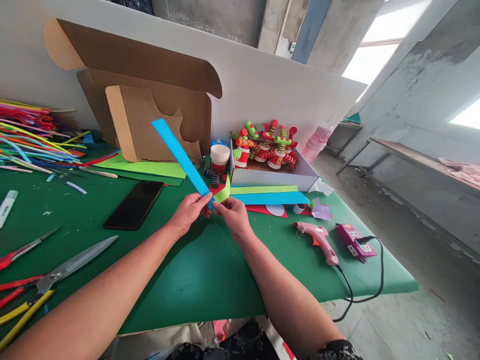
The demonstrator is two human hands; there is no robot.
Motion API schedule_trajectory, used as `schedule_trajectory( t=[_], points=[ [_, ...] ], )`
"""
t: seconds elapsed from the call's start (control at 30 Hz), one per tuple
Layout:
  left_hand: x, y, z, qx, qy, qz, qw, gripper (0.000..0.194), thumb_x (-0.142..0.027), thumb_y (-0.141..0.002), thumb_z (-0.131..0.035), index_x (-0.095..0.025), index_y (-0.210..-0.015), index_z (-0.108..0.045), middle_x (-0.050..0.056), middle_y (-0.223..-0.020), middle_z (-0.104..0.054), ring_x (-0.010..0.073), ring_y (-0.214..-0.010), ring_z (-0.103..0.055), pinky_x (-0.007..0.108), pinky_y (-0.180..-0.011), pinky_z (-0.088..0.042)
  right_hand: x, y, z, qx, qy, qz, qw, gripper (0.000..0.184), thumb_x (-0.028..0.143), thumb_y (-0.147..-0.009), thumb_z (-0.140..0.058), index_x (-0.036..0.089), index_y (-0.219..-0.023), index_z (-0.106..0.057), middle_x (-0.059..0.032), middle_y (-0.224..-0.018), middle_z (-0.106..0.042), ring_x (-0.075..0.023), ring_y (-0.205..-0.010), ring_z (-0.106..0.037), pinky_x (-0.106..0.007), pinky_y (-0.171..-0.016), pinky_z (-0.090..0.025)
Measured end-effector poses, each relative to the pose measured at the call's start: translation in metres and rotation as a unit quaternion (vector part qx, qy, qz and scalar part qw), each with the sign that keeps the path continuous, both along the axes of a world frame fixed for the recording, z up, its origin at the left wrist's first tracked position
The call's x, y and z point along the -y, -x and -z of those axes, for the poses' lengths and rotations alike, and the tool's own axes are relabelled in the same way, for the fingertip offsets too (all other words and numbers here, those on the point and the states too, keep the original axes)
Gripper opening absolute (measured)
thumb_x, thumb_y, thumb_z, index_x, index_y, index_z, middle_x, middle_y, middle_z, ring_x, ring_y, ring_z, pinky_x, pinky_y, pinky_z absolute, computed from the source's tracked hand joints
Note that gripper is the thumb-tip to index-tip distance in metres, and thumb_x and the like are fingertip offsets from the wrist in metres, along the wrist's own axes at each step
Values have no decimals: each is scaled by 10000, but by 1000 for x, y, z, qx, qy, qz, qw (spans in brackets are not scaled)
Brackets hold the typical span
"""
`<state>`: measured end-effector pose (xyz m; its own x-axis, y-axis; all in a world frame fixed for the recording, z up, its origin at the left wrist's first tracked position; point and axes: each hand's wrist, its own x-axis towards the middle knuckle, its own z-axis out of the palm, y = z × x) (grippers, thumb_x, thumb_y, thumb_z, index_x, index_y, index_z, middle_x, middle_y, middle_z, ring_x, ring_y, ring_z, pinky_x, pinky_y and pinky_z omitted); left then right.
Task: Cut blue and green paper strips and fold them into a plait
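Note:
A long blue paper strip (180, 156) slants up and to the left, its lower end pinched between the thumb and fingers of my left hand (188, 214). A light green paper strip (224, 192) curls up from where my hands meet, crossing the blue one near its lower end. My right hand (235, 216) is closed in a pinch at this joint, its fingertips close to those of my left; how the strips are fixed is hidden. Just behind my right hand, another blue strip (268, 198) and a green strip (264, 190) lie flat on the table.
On the green table (195, 285) are a black phone (134, 205), scissors (71, 267), a pink glue gun (317, 240) with a cord and a purple box (354, 241). Behind stand paper cups (219, 157), a white box (277, 179) of paper figures and an open cardboard box (150, 117).

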<state>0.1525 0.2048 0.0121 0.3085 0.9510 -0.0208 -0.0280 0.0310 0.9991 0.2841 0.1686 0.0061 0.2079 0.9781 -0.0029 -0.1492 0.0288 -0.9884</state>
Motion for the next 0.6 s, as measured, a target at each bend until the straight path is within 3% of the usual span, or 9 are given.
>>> schedule_trajectory(
  t=[0.17, 0.33, 0.43, 0.6],
  points=[
    [-2, 1, 2, 0, 0, -10, 1000, 571, -708, -559, -779, -179, -704, -621, -4, -593, -623, 141, -543, -554, 290, -552, -463, 1, 1, -2, 4, 6, -5, 1000, 262, 376, -621, -799, 186, -608, -620, 30, -547, -587, -110, -522, -511, -246, -528, -405],
    [-2, 1, 4, -6, -3, -6, 1000, 589, -757, -607, -716, -185, -694, -608, -4, -577, -626, 149, -537, -571, 293, -547, -474, 2, 1, -1, -3, 5, 4, 1000, 288, 390, -622, -807, 190, -598, -601, 36, -549, -583, -107, -528, -514, -241, -531, -412],
    [-1, -1, 4, -14, -7, 11, 1000, 601, -758, -585, -730, -182, -732, -638, -2, -582, -639, 149, -537, -573, 289, -535, -471, 1, 0, -1, -45, 9, 10, 999, 316, 402, -596, -845, 191, -613, -610, 38, -577, -587, -103, -539, -530, -244, -560, -445],
    [-1, 0, 1, -47, -24, 35, 998, 550, -712, -571, -769, -176, -634, -662, 11, -532, -633, 134, -514, -542, 276, -532, -442, 1, 0, -1, -137, 49, -1, 989, 350, 399, -518, -897, 178, -673, -674, 52, -581, -589, -70, -504, -477, -229, -547, -444]
  ],
)
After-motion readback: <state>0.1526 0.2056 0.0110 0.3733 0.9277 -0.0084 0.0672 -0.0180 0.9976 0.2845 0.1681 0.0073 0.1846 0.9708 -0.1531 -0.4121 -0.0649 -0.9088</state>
